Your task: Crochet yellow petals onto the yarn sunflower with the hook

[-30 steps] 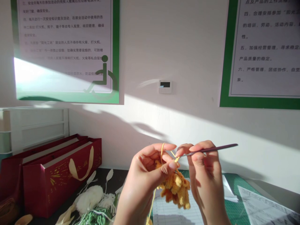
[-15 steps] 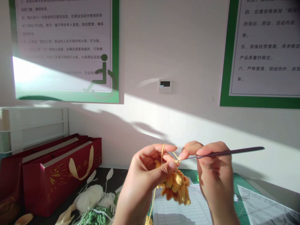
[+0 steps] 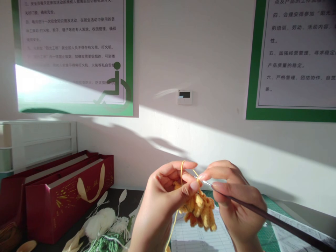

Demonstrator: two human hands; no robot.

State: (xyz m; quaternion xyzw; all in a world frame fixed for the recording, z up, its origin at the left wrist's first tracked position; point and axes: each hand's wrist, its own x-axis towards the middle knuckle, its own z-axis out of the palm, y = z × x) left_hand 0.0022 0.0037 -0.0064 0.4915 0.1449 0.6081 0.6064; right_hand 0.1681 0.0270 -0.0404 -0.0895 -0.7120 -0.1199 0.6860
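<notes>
Right hand (image 3: 236, 196) pinches crochet hook (image 3: 249, 207), tip at the top stitches for control; left hand (image 3: 168, 196) pinches yellow crochet piece (image 3: 199, 208) just below, yarn (image 3: 181, 171) over its index finger, likely for tension, printed sheet (image 3: 199, 232) beneath.

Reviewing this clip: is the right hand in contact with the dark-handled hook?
Touching. The head view shows it plainly: the right hand has its thumb and fingers closed around the hook, whose dark handle slants down beyond them.
</notes>
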